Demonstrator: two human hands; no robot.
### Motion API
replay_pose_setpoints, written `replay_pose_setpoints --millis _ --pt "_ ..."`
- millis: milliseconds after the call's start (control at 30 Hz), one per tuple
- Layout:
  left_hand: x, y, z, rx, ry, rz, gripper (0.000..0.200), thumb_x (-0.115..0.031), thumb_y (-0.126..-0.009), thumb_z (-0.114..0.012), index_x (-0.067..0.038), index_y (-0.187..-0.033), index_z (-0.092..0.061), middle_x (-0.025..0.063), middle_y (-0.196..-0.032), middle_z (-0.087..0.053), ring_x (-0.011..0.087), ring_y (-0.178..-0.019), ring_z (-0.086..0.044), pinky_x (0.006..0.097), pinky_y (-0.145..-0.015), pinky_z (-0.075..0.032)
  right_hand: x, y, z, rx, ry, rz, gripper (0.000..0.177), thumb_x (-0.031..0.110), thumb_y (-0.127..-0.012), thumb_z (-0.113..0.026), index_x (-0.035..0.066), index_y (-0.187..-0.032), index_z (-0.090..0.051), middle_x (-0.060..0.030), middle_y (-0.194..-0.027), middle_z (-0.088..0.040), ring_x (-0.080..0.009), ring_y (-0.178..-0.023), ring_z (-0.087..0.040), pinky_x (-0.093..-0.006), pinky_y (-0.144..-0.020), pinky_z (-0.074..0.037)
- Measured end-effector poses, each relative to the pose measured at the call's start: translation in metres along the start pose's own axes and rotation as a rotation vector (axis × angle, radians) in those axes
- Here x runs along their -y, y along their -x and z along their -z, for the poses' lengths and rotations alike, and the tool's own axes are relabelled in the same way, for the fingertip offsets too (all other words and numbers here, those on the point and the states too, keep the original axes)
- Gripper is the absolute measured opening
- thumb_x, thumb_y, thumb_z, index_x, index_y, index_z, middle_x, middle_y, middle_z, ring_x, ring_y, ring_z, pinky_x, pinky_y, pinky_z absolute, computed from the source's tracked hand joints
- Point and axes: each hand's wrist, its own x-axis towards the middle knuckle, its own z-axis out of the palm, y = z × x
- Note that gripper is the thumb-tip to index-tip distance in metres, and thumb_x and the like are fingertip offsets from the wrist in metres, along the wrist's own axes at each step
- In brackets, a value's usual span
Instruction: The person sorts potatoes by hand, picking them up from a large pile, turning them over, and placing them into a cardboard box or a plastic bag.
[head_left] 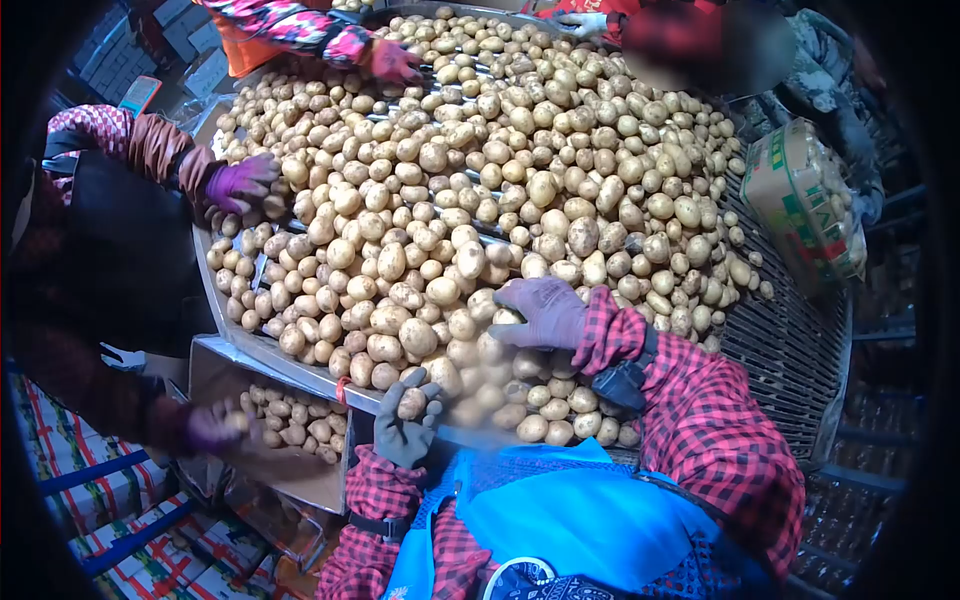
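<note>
A large heap of potatoes covers the metal-slatted sorting table. My left hand, in a dark grey glove, is at the table's near edge, its fingers curled around a small potato. My right hand, in a purple glove, rests palm down on the near side of the heap, thumb and fingers apart. Its palm is turned away, so I cannot see exactly what it touches. Between my hands, several potatoes are smeared by motion near the table's rim.
A cardboard box holding potatoes stands below the near-left edge. At the right, a filled carton sits on the slats. Other people's gloved hands work at the left and far side. Printed cartons are stacked lower left.
</note>
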Motion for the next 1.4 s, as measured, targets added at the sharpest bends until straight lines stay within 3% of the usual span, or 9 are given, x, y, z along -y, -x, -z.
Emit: replay_pose_setpoints --millis 200,367,533,633,900,1033,1067,1233,1400 --pt "0.008 -0.003 -0.003 -0.046 -0.096 -0.060 0.049 -0.040 -0.097 -0.051 -0.004 -0.130 -0.050 0.0151 -0.105 -0.065 0.0224 -0.082 -0.063 0.0285 -0.067 -0.053 -0.032 -0.076 -0.016 -0.372 -0.091 -0.078 0.071 0.050 -0.082 -0.061 0.006 -0.136 -0.046 -0.0243 -0.127 -0.053 -0.0357 -0.118 -0.052 -0.0432 -0.101 -0.041" --pt "0.014 -0.006 -0.011 -0.042 -0.174 -0.122 0.050 -0.040 -0.098 -0.049 -0.003 -0.132 -0.046 0.0140 -0.104 -0.063 0.0200 -0.080 -0.061 0.0268 -0.066 -0.052 0.018 -0.115 -0.003 -0.129 -0.052 -0.318 0.085 0.060 -0.077 -0.061 0.010 -0.142 -0.039 -0.0231 -0.136 -0.046 -0.0431 -0.126 -0.042 -0.0496 -0.107 -0.033" --pt "0.012 -0.003 -0.014 -0.062 -0.194 -0.147 0.050 -0.039 -0.099 -0.046 -0.002 -0.133 -0.045 0.0152 -0.105 -0.062 0.0195 -0.083 -0.059 0.0268 -0.070 -0.051 -0.012 -0.103 0.018 -0.230 -0.492 -0.043 0.049 0.044 -0.085 -0.058 0.009 -0.120 -0.061 -0.0202 -0.102 -0.067 -0.0331 -0.097 -0.065 -0.0374 -0.088 -0.050" --pt "0.017 -0.003 -0.013 -0.045 -0.277 -0.224 0.050 -0.039 -0.101 -0.041 -0.002 -0.135 -0.043 0.0120 -0.106 -0.062 0.0190 -0.084 -0.060 0.0274 -0.070 -0.052 -0.059 -0.084 0.052 -0.045 0.373 -0.024 0.030 0.032 -0.086 -0.054 0.008 -0.099 -0.067 -0.0173 -0.098 -0.068 -0.0335 -0.092 -0.065 -0.0446 -0.080 -0.051" --pt "0.015 -0.004 -0.007 -0.057 -0.224 -0.196 0.046 -0.036 -0.101 -0.042 -0.003 -0.133 -0.046 0.0112 -0.105 -0.063 0.0202 -0.083 -0.060 0.0277 -0.069 -0.052 -0.046 -0.074 0.042 0.232 0.759 -0.092 0.021 0.016 -0.085 -0.055 0.006 -0.097 -0.069 -0.0170 -0.092 -0.069 -0.0265 -0.088 -0.068 -0.0411 -0.071 -0.054" --pt "0.015 -0.003 0.007 0.090 -0.116 -0.179 0.042 -0.026 -0.099 -0.045 -0.004 -0.135 -0.046 0.0179 -0.115 -0.058 0.0234 -0.096 -0.059 0.0299 -0.079 -0.050 -0.179 -0.129 0.002 0.145 0.304 0.091 0.015 0.012 -0.079 -0.059 0.002 -0.088 -0.067 -0.0124 -0.085 -0.067 -0.0245 -0.072 -0.063 -0.0326 -0.069 -0.052" --pt "0.016 -0.003 0.008 0.085 -0.141 -0.171 0.042 -0.028 -0.099 -0.045 -0.005 -0.134 -0.046 0.0176 -0.114 -0.058 0.0234 -0.096 -0.059 0.0301 -0.079 -0.050 -0.230 -0.133 -0.010 0.118 -0.383 0.172 0.018 0.015 -0.079 -0.061 0.002 -0.090 -0.068 -0.0159 -0.090 -0.068 -0.0295 -0.081 -0.066 -0.0365 -0.071 -0.053" --pt "0.017 0.004 0.000 0.216 -0.590 -0.393 0.054 0.002 -0.088 -0.051 -0.004 -0.140 -0.039 0.0141 -0.117 -0.058 0.0177 -0.098 -0.059 0.0255 -0.083 -0.049 -0.075 -0.102 0.042 0.306 0.459 -0.218 0.027 0.026 -0.082 -0.063 0.002 -0.092 -0.070 -0.0147 -0.099 -0.069 -0.0265 -0.092 -0.067 -0.0356 -0.079 -0.053" --pt "0.012 0.002 -0.005 0.257 -0.825 -0.488 0.058 0.001 -0.088 -0.058 -0.003 -0.141 -0.036 0.0085 -0.116 -0.057 0.0109 -0.091 -0.057 0.0184 -0.070 -0.049 -0.104 -0.098 0.008 -0.127 -0.422 0.015 0.046 0.013 -0.088 -0.060 0.012 -0.133 -0.053 -0.0131 -0.124 -0.061 -0.0234 -0.115 -0.057 -0.0331 -0.100 -0.043"
